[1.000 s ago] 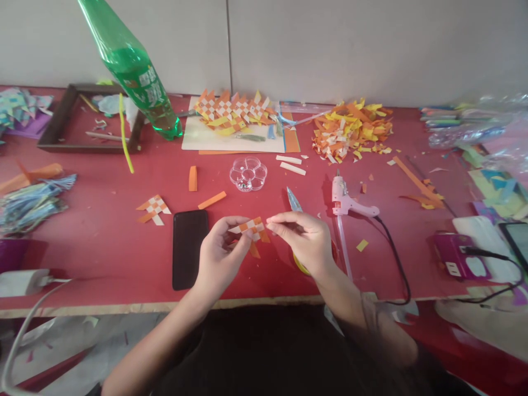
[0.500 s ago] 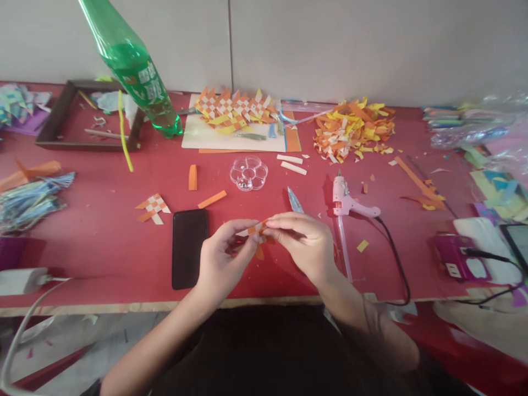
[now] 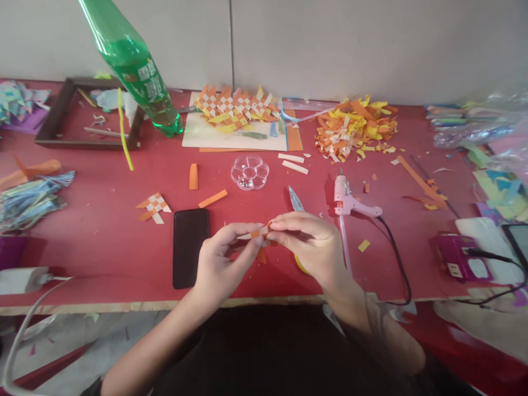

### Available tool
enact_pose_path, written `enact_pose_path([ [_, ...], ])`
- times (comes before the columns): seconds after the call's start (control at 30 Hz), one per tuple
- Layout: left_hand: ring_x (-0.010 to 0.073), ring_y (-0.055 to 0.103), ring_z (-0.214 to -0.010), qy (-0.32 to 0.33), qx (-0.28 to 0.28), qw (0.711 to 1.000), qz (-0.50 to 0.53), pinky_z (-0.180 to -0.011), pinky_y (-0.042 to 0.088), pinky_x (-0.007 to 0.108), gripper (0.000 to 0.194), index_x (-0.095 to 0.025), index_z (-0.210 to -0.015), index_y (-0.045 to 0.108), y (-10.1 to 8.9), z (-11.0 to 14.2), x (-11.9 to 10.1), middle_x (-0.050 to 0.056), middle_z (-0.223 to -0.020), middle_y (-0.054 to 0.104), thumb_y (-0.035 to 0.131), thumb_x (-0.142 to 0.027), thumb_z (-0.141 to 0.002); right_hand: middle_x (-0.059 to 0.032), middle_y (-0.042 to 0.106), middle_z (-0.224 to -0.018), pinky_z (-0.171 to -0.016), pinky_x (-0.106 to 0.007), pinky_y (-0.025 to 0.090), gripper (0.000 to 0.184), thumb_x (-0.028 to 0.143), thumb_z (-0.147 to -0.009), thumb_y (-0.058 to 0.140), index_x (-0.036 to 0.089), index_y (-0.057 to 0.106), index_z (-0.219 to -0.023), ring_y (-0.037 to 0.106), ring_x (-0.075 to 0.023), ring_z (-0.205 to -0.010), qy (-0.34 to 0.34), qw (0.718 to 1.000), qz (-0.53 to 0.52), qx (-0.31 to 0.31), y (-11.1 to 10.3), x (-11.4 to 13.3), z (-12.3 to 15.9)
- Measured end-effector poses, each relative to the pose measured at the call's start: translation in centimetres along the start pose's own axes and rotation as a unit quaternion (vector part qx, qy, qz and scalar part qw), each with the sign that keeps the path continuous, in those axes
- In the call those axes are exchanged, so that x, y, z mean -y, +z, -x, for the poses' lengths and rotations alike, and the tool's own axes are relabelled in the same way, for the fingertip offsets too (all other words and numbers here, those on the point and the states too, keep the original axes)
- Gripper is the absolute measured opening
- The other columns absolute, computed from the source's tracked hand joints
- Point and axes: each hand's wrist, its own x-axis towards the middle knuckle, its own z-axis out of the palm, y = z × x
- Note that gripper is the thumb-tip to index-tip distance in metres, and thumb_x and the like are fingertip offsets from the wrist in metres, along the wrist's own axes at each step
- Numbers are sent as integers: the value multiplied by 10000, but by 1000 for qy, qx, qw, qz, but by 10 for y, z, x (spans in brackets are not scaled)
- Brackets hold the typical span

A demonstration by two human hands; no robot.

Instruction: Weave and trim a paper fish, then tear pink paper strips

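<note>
Between my two hands is a small woven paper fish (image 3: 256, 234) in orange and white strips, partly hidden by the fingers. My left hand (image 3: 225, 256) pinches its left side between thumb and fingers. On its right edge, my right hand (image 3: 310, 239) is closed in a pinch as well. Scissors (image 3: 296, 199) lie under my right hand, blade tips pointing away and a bit of yellow handle showing. A finished-looking orange and white woven fish (image 3: 154, 208) rests to the left, near a black phone (image 3: 190, 248). Two orange paper strips (image 3: 213, 198) lie beyond the phone.
A pink glue gun (image 3: 350, 202) with a cord lies at right. Behind are a clear flower-shaped tray (image 3: 249, 172), woven fish (image 3: 231, 107) on white card, and a pile of paper scraps (image 3: 357, 129). A tall green bottle (image 3: 142, 77) stands beside a dark frame (image 3: 45, 124).
My fingers have shifted slightly on the woven paper, which has turned a little. My right hand has tilted, and the yellow scissor handle now shows beneath it.
</note>
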Motion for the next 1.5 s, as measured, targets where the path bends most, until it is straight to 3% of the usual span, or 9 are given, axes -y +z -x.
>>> enact_pose_path([
  [0.23,175,764,-805,-4,57,996,68,-710,640,249,111,-199,-952,696,-4,-2,-1,20,-934,781,706,-163,-848,4,725,-807,-616,-251,637,171,116,-700,816,256,779,-789,708,-137,-702,69,991,-115,21,-2,3,1],
  [0.37,162,763,-795,0,81,994,72,-712,636,244,136,-217,-959,699,-7,-1,-1,0,-934,773,702,-136,-850,10,715,-806,-633,-252,637,193,103,-688,821,265,776,-783,710,-136,-720,97,982,-153,49,-6,2,0],
  [0.73,128,763,-822,-25,65,990,122,-737,621,169,134,-217,-926,702,-4,-1,-9,-23,-904,790,713,-114,-841,1,732,-830,-673,-264,602,205,125,-719,815,264,764,-863,697,-132,-749,3,995,-77,67,-11,4,-2],
  [0.87,112,762,-751,-39,55,984,167,-686,613,150,117,-201,-912,681,0,-2,-13,-20,-853,798,699,-102,-852,-15,705,-863,-667,-272,606,203,125,-765,773,251,744,-921,683,-138,-779,-14,992,-109,61,-9,10,2],
  [1.03,109,754,-698,-14,43,987,154,-665,607,157,127,-200,-912,677,4,1,-14,-16,-834,795,687,-87,-856,-6,636,-924,-697,-233,595,331,78,-788,718,249,675,-1068,659,-110,-819,42,985,-162,46,-5,17,7],
  [1.23,114,752,-760,26,24,996,81,-725,622,187,158,-228,-933,704,1,8,-6,-18,-885,780,698,-96,-847,-21,638,-912,-671,-237,558,221,80,-809,695,222,710,-978,621,-105,-788,-17,991,-96,87,-7,17,4],
  [1.5,110,747,-787,121,45,991,34,-772,632,225,301,-248,-1024,695,-1,7,0,-26,-964,769,660,-9,-844,-14,648,-879,-670,-252,540,224,52,-806,687,223,712,-949,623,-111,-783,-47,993,-73,80,-7,15,4],
])
